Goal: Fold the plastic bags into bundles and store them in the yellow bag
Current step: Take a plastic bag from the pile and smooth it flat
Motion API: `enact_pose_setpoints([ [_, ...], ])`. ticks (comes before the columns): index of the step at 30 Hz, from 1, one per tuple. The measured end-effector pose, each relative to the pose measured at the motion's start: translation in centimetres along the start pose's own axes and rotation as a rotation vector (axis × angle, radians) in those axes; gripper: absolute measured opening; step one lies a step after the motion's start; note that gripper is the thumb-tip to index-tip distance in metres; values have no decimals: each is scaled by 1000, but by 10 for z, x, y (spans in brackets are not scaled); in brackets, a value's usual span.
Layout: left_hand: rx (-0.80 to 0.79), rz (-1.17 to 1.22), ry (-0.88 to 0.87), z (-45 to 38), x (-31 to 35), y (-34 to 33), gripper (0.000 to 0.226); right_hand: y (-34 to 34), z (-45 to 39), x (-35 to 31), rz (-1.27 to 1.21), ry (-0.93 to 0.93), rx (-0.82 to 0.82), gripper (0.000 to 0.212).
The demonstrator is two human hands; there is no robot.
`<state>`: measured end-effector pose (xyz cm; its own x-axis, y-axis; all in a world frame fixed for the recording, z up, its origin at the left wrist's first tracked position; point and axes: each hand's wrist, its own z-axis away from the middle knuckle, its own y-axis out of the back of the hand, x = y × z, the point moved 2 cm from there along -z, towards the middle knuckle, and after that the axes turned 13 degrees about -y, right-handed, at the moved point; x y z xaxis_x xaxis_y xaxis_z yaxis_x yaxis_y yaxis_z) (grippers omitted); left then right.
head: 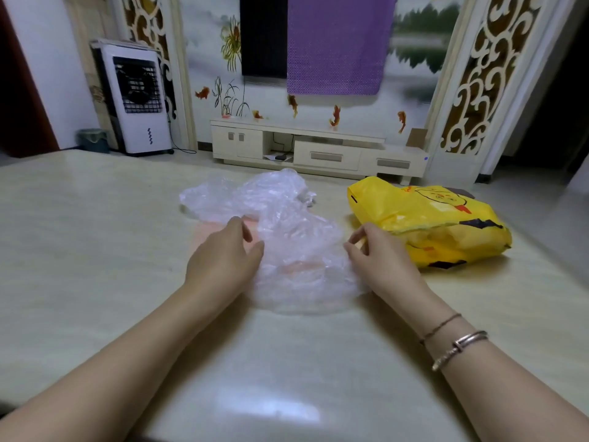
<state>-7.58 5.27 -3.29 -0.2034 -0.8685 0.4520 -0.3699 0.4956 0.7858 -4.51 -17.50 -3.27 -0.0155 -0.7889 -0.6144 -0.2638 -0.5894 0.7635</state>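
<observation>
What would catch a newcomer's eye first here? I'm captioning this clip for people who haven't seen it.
Probably the bright yellow bag, lying bulging on the table's right side. Next, the crumpled clear plastic bags spread at the centre, with the left hand resting at their left edge and the right hand at their right edge, fingers curled near the yellow bag.

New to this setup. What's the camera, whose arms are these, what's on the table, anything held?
There is one picture, from a wide-angle camera worn on a person's head, looking forward and down. No robot: the arms are the person's own. On the pale table lies a crumpled clear plastic bag, with a stuffed yellow bag to its right. The left hand rests on the clear bag's left side, fingers relaxed. The right hand pinches its right edge. It is not yet folded.
</observation>
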Motion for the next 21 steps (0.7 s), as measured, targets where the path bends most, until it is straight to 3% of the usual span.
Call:
enact_pose_setpoints([
  [2,57,-68,-65,10,-1,1,32,2,5,-4,-13,89,23,14],
  [5,200,-39,-356,12,2,8,28,4,15,-13,31,302,18,24],
  [8,106,-22,-562,13,4,5,29,4,25,-21,42,436,-122,29],
  [13,-252,-38,-498,22,5,-19,62,-13,29,-13,272,392,-507,51],
  [17,-533,-171,-422,23,3,-28,78,-13,25,-3,337,327,-604,63],
  [21,-478,-120,-402,23,3,-27,81,1,21,1,189,227,-641,79],
])
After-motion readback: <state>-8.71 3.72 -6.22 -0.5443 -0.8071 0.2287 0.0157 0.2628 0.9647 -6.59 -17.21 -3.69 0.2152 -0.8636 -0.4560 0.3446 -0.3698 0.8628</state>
